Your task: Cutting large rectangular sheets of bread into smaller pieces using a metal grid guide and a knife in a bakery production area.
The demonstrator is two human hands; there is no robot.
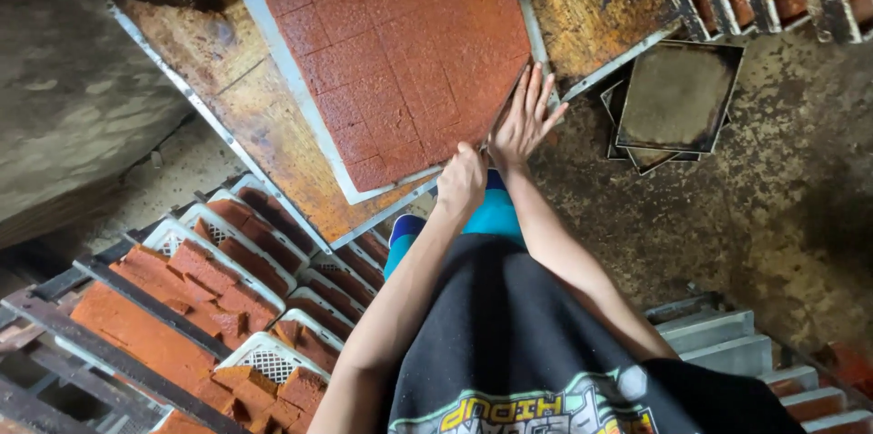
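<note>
— Your black shirt (536,343) is filling the foreground. What are your hands doing?

— Your right hand (526,118) is lying flat, fingers spread, against the edge of the scored brown cake slab (400,52) on the table (227,79). Your left hand (462,181) is curling into a fist at the slab's corner; what it's gripping, I cannot tell.

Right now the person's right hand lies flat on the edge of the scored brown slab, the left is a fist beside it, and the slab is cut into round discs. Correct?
Not quite. The head view shows the slab scored into square pieces, not round discs. The rest stands: the right hand lies flat, fingers spread, on the slab's edge, and the left hand is a fist beside it.
</note>
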